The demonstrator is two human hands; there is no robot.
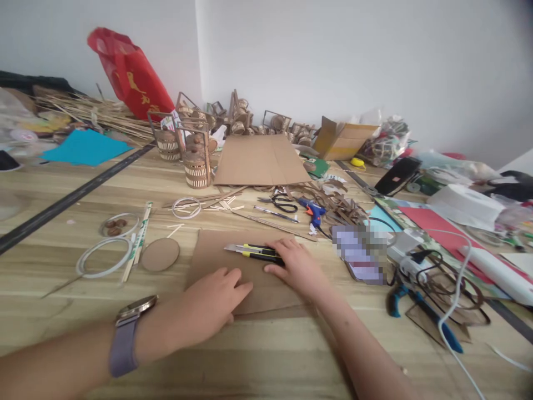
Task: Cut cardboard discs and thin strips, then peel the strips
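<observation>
A brown cardboard sheet [245, 291] lies flat on the wooden table before me. On it rests a yellow-and-black utility knife [254, 253], its blade end toward the left. My right hand [297, 264] comes over the handle end, fingers on the far side and thumb on the near side, closed around it. My left hand [216, 300] is on the sheet's near left part, fingers loosely bent and a little apart, nothing visible in them. Its underside is hidden. Left of the sheet lies a round cardboard disc [160, 255].
Behind the sheet lie scissors [283, 203], a pen [275, 214] and a blue glue gun [313, 212]. Farther back are a larger cardboard sheet [262, 161] and small wooden baskets [197, 166]. Rings of white cord [104, 257] lie left; pliers [437, 316] and a white cable [456, 294] lie right.
</observation>
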